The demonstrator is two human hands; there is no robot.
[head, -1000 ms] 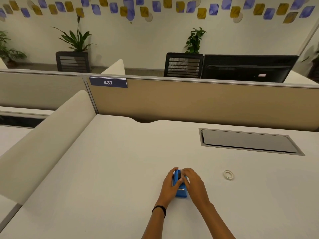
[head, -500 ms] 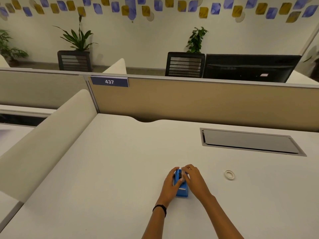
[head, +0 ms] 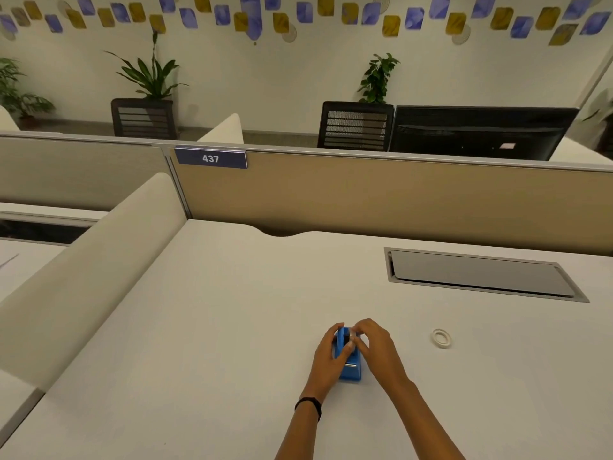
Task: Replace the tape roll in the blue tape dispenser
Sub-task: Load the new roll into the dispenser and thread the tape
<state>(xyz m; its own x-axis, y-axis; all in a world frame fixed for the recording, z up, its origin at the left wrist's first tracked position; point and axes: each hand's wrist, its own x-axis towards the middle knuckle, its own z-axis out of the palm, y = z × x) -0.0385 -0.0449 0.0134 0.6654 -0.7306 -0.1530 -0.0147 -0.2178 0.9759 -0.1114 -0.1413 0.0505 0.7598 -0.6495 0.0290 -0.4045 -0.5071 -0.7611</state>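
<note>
both hands (head: 356, 355) around blue tape dispenser (head: 350, 370)

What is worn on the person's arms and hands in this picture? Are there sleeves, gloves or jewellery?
Both forearms are bare as far as the picture shows; no sleeves appear. The left hand and the right hand wear no gloves, and no rings can be made out. The only item worn is a thin black band around the left wrist.

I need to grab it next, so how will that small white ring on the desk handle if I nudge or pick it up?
The white ring looks thin and hollow, so probably very light. Lying flat on the smooth desk, it would likely slide, not roll.
</note>
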